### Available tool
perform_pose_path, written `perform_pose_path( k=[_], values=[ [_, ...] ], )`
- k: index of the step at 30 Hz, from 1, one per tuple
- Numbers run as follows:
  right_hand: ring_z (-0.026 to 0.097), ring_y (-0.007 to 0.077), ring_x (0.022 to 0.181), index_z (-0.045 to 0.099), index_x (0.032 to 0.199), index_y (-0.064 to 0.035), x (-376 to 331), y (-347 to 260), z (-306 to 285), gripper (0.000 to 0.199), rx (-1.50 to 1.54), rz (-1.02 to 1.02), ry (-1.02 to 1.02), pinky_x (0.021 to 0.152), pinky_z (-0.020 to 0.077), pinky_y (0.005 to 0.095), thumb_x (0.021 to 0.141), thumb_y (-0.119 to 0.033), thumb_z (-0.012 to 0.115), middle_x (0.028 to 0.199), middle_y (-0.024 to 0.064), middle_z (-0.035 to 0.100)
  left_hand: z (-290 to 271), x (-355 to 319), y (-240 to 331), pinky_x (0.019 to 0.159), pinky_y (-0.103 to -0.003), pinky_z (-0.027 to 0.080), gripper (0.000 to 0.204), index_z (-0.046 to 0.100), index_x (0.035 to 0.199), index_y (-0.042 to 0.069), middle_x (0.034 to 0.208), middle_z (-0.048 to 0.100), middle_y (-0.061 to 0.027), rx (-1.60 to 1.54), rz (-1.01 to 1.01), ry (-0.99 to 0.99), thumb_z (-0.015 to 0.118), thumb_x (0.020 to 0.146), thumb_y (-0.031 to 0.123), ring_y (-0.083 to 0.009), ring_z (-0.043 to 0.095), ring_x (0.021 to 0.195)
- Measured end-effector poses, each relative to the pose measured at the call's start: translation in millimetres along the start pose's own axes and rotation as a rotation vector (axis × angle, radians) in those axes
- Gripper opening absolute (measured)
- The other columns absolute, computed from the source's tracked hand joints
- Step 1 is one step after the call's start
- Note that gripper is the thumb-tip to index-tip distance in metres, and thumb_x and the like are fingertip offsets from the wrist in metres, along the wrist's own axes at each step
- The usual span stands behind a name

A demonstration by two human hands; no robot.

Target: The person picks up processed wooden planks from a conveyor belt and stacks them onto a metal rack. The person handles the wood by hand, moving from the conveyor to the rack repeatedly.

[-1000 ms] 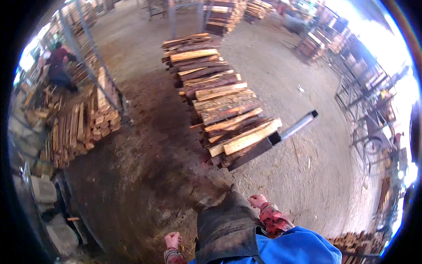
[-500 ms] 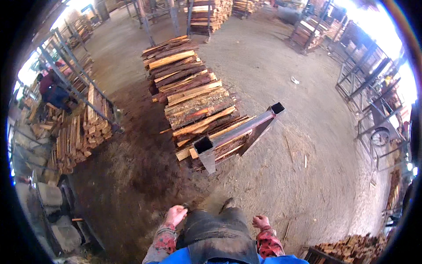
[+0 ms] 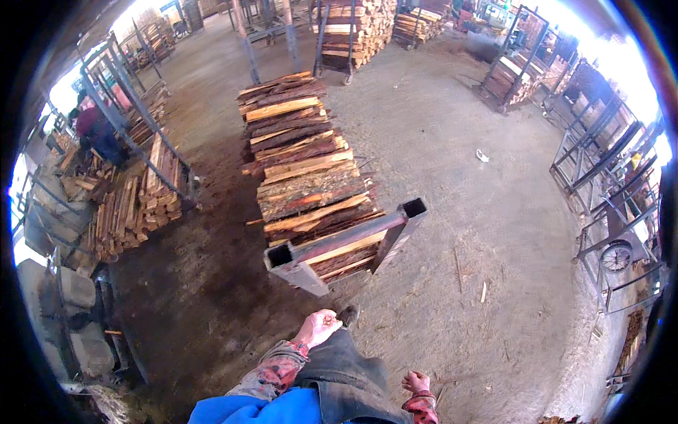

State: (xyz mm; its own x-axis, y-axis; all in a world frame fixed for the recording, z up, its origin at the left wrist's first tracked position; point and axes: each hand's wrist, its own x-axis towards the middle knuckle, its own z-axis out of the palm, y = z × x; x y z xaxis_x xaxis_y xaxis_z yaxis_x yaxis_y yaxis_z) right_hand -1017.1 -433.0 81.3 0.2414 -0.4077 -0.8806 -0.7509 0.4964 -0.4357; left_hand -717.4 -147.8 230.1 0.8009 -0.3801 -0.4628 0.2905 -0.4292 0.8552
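My left hand (image 3: 319, 327) is in front of my dark apron, fingers curled in, with nothing seen in it. My right hand (image 3: 416, 382) hangs at my right side, its fingers also loosely curled and holding nothing that shows. Neither hand touches anything. Nearest to the left hand is the end frame (image 3: 339, 239) of a metal rack, two square hollow posts joined by a crossbar. Behind it lies a long stack of rough, bark-edged wood slabs (image 3: 311, 191).
Another stack of boards (image 3: 134, 212) stands at the left, where a person (image 3: 102, 134) bends over. Tall wood piles (image 3: 353, 35) stand on wheeled racks at the back. Metal frames (image 3: 586, 162) and a spoked wheel (image 3: 616, 256) line the right. A white scrap (image 3: 482, 155) lies on the floor.
I have come closer to the rack, and its end frame now sits further left in view. My left hand has swung up and forward; my right hand has dropped lower in the picture.
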Motion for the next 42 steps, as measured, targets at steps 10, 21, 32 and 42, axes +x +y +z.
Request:
perform_pose_path(
  k=[10,21,32,42],
  values=[
    [0.059,0.0211,0.057,0.055,0.097,0.0048,-0.8,-55.8,-18.9,0.024,0.165,-0.004,0.059,0.047,0.0486,0.0319,0.083,-0.014,0.059,0.07,0.01,0.058,33.9,86.2,38.5,0.065,-0.028,0.049,0.037,0.059,0.094,-0.002,0.07,0.062,-0.0059,0.088,0.082,0.027,0.073,0.076,0.027,-0.0133,0.059,0.068],
    [0.066,0.0317,0.074,0.054,0.104,0.0022,80.1,-32.4,-101.6,0.03,0.168,0.098,-0.022,0.062,0.0557,0.0435,0.084,-0.019,0.061,0.087,0.0194,0.064,88.5,161.1,60.6,0.082,-0.03,0.049,0.072,0.045,0.121,-0.007,0.106,0.061,-0.0163,0.081,-0.016,0.127,0.078,0.07,0.032,-0.02,0.061,0.092],
    [0.061,0.0278,0.078,0.051,0.109,-0.009,174.6,-181.6,-261.9,0.038,-0.159,-0.034,-0.21,0.066,0.0513,0.0441,0.08,-0.029,0.066,0.086,0.0123,0.062,168.7,201.2,142.4,0.087,-0.038,0.047,0.072,0.049,0.116,0.0,0.113,0.058,-0.0164,-0.057,-0.03,0.618,0.084,0.062,0.034,-0.0272,0.058,0.101],
    [0.061,0.0218,0.07,0.061,0.082,-0.0024,266.6,-409.1,-312.8,0.027,-0.096,-0.288,-0.147,0.06,0.0518,0.033,0.08,-0.029,0.065,0.081,0.01,0.062,189.8,245.5,147.1,0.088,-0.031,0.046,0.062,0.053,0.115,0.003,0.109,0.062,-0.0085,-0.284,0.007,0.937,0.083,0.064,0.021,-0.0197,0.059,0.099]
  ],
)
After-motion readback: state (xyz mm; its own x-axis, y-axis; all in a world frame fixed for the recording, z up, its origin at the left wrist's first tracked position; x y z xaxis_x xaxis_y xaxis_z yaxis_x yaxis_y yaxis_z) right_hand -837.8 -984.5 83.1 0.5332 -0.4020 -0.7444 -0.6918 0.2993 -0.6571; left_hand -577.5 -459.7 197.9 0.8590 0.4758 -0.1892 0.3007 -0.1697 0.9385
